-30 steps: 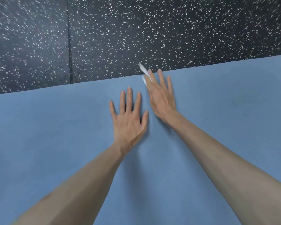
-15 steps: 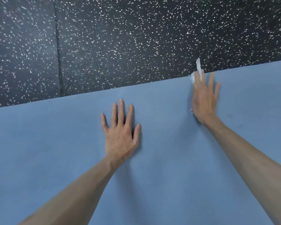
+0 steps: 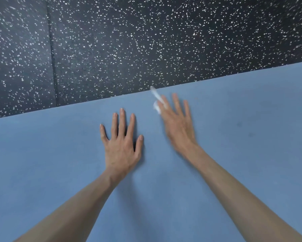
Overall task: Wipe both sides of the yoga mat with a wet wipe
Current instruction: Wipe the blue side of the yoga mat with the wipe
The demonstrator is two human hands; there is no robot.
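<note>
A blue yoga mat point(image 3: 234, 154) lies flat and fills the lower half of the view. My left hand point(image 3: 121, 145) rests palm down on it, fingers straight and spread. My right hand point(image 3: 179, 124), blurred by motion, presses flat on the mat near its far edge. A white wet wipe point(image 3: 156, 100) lies under its palm and fingers, and only a crumpled end pokes out past the fingertips at the mat's edge.
Black rubber flooring point(image 3: 146, 41) with white speckles lies beyond the mat's far edge. A seam between floor tiles point(image 3: 51, 49) runs up the left part. A few faint dark spots point(image 3: 250, 135) mark the mat at the right.
My right hand with the wipe swept right along the mat's far edge, then came back left toward my left hand. The left hand stayed planted on the mat.
</note>
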